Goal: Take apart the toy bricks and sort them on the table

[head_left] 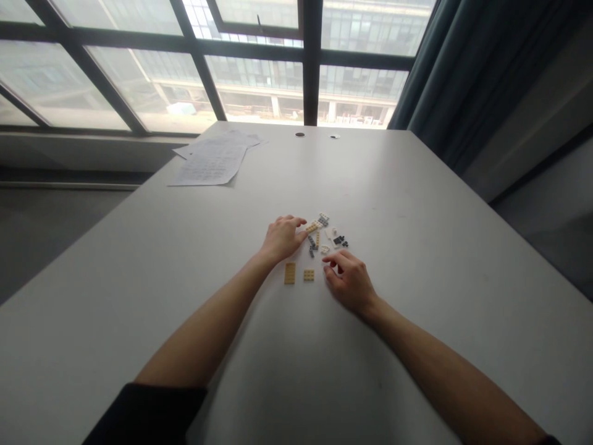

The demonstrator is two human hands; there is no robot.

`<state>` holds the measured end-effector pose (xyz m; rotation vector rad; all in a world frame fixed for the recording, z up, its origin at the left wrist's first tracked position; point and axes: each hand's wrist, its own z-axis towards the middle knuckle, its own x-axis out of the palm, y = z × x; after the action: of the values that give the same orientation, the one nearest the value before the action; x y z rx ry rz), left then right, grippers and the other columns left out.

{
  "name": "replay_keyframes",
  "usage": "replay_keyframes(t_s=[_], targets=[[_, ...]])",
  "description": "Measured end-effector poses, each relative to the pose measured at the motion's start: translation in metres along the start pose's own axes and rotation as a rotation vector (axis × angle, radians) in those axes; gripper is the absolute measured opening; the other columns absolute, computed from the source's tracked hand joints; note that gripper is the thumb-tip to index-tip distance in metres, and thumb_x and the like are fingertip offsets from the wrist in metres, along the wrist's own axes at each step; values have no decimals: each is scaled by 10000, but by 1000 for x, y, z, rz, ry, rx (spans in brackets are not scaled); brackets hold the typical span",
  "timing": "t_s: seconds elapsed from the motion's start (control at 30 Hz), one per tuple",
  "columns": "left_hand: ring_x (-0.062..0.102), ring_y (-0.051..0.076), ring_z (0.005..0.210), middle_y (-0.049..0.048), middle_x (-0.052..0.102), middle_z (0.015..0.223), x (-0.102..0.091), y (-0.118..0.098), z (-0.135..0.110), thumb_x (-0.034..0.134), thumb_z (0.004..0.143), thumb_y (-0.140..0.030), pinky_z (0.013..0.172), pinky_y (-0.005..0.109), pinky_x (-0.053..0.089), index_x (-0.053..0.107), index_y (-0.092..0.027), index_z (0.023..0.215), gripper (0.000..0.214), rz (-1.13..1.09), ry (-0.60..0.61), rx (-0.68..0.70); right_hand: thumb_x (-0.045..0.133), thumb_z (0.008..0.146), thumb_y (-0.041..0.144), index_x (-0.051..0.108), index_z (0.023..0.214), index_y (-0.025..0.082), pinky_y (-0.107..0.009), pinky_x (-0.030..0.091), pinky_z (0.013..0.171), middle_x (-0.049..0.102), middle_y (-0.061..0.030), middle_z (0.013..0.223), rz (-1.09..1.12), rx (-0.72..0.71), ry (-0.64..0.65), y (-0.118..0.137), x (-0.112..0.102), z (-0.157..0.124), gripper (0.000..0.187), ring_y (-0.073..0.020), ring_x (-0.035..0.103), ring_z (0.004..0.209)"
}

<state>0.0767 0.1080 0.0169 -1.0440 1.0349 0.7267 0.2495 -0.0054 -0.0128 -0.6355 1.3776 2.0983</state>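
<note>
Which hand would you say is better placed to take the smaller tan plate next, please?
Probably the right hand: its fingertips are close beside the smaller tan plate, while the left hand lies farther off, by the loose pieces.

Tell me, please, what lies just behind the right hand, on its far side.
Just beyond the right hand, small white pieces and dark pieces lie on the white table. Anything directly beneath the hand is covered and cannot be seen.
</note>
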Motion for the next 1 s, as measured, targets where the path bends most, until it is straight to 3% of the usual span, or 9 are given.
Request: replay_keyframes(t_s=[0.13,0.27,0.37,0.5,0.63,0.73,1.0], targets=[[590,304,1008,106,669,1059,10,-7,14,588,808,-450,875,424,466,725,-200,976,331,18,-28,-76,574,822,181,679,911,187,-257,447,653,617,-21,818,27,28,-18,-3,0,1,137,-138,549,673],[612,283,926,107,681,974,14,-9,21,583,820,-423,833,409,477,741,-200,814,274,6,-61,-89,575,819,185,679,893,181,-260,442,652,614,-16,802,58,45,-36,-4,1,2,128,-132,536,654],[622,249,889,101,693,941,12,-10,18,564,849,-392,820,369,481,727,-187,812,265,-30,-86,-62,579,811,185,681,884,176,-264,439,640,610,-16,790,90,56,-49,-4,0,2,125,-127,522,631],[644,190,808,65,711,879,2,-14,-4,521,902,-369,773,299,492,691,-179,909,255,-119,-114,-6,604,808,224,681,930,182,-271,444,622,610,-10,777,219,112,-104,-4,-2,3,150,-119,503,598],[657,174,766,42,713,843,-6,-26,-44,575,887,-316,739,284,501,650,-180,939,163,-294,-224,180,648,807,355,630,1064,191,-275,482,593,638,-6,789,666,260,-126,0,-2,6,305,-125,561,607],[657,169,766,43,707,846,-5,-32,-67,589,884,-276,723,281,508,632,-184,936,115,-335,-293,309,675,787,387,637,1013,190,-292,514,589,673,-8,776,928,290,-97,5,0,6,302,-135,610,599],[619,148,773,24,666,803,-3,-31,-75,641,854,-240,713,270,511,597,-190,854,67,-384,-445,483,710,772,319,683,952,210,-311,540,627,701,-3,744,1021,244,-82,13,-2,2,212,-143,647,619]])
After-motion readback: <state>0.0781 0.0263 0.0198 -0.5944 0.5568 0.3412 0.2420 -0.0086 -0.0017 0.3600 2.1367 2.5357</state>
